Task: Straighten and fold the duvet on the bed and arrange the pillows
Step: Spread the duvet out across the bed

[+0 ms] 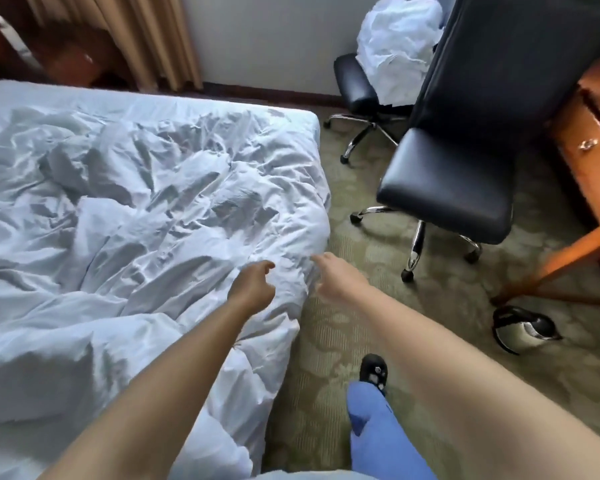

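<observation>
The bed (pixel 284 112) fills the left half of the view, and the white duvet (pixel 146 209) lies over almost all of it, very wrinkled and not yet folded. Its right edge hangs over the side of the bed toward the floor, which is probably why the person stands on this side. No pillows can be seen on the part of the bed that shows.

On the right stands a black office chair (pixel 465 174) on the green patterned carpet (pixel 343 341), and behind it, farther away, a second black chair (pixel 357 84) carries a pile of white linen (pixel 395 43), perhaps put there to keep it off the bed. A wooden worktop with a drawer (pixel 589 143) is at the far right edge. A dark kettle (pixel 523 329) lies on the carpet near the worktop's leg; I cannot tell if anything is inside it.

Both arms reach toward the duvet's right edge. The left hand (pixel 253 289) is above the duvet with the fingers curled in; it seems to hold no cloth, but it is not sure. The right hand (pixel 336 275) is just beside the edge, fingers loosely bent, and whether it already pinches the fabric I cannot tell. I judge the step is to take this edge and pull the duvet straight.
</observation>
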Tool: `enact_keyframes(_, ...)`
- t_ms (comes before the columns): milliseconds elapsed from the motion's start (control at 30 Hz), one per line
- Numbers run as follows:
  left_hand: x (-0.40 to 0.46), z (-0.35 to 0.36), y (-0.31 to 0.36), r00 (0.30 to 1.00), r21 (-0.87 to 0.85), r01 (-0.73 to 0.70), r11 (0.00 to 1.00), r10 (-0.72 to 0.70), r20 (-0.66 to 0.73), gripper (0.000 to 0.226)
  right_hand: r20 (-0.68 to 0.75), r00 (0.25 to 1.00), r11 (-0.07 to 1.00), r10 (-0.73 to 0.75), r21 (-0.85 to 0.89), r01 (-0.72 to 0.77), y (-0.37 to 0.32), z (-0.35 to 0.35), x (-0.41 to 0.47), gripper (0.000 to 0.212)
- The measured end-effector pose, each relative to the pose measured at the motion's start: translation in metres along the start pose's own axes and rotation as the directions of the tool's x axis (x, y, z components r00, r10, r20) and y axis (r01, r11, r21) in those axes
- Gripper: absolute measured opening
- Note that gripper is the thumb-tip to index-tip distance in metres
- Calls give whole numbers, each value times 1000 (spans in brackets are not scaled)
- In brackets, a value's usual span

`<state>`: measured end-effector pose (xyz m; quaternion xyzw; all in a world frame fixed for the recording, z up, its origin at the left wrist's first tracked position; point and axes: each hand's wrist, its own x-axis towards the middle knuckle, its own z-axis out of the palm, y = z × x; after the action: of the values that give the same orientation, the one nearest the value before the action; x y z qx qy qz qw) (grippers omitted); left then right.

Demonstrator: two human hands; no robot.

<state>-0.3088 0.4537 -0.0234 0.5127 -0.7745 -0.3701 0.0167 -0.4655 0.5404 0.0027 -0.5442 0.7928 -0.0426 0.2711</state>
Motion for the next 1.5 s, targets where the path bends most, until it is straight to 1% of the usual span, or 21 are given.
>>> enact_keyframes(133,69,0,55,995,-24,102,994,-102,-11,53,51,990,991,-129,-14,130,40,-63,79,61)
enact_keyframes(200,104,-1,81,990,-29,142,989,-143,-16,53,49,983,984,-177,-23,179,58,-98,121,60)
enact_keyframes(300,155,-3,109,983,-42,178,983,-179,-26,51,25,983,981,-184,-50,186,79,-137,182,57)
enact_keyframes(400,206,-12,127,978,-74,203,976,-206,-44,51,75,975,972,-209,-95,216,92,-160,239,55)
enact_keyframes(533,287,-29,137,967,-116,234,965,-244,-79,51,152,956,950,-253,-150,275,96,-187,321,61)
enact_keyframes(600,334,-37,137,960,-153,246,957,-263,-99,51,163,949,938,-270,-178,298,96,-200,367,59)
enact_keyframes(733,415,-59,134,938,-276,311,910,-341,-67,55,256,934,921,-248,-236,309,85,-222,456,61)
enact_keyframes(833,455,-77,130,919,-299,363,883,-391,-40,56,301,912,904,-278,-239,354,66,-238,509,63)
enact_keyframes(933,488,-96,126,899,-310,413,856,-438,-14,57,346,884,879,-314,-246,409,50,-247,549,61)
enact_keyframes(1033,518,-111,121,880,-342,441,830,-475,-18,55,388,860,848,-332,-276,452,38,-249,588,60)
enact_keyframes(1167,561,-120,110,831,-435,492,754,-556,-23,55,462,815,807,-349,-293,512,22,-244,644,60)
enact_keyframes(1267,590,-117,103,783,-497,545,676,-621,15,56,531,764,763,-366,-300,573,16,-233,688,59)
enact_keyframes(1333,608,-115,98,736,-542,580,608,-677,29,58,579,724,723,-375,-306,619,13,-225,717,61)
enact_keyframes(1433,633,-114,91,637,-615,630,475,-769,59,60,643,659,666,-390,-297,685,5,-219,764,63)
enact_keyframes(1500,651,-110,90,583,-610,676,413,-807,100,63,669,640,660,-378,-291,693,4,-217,796,64)
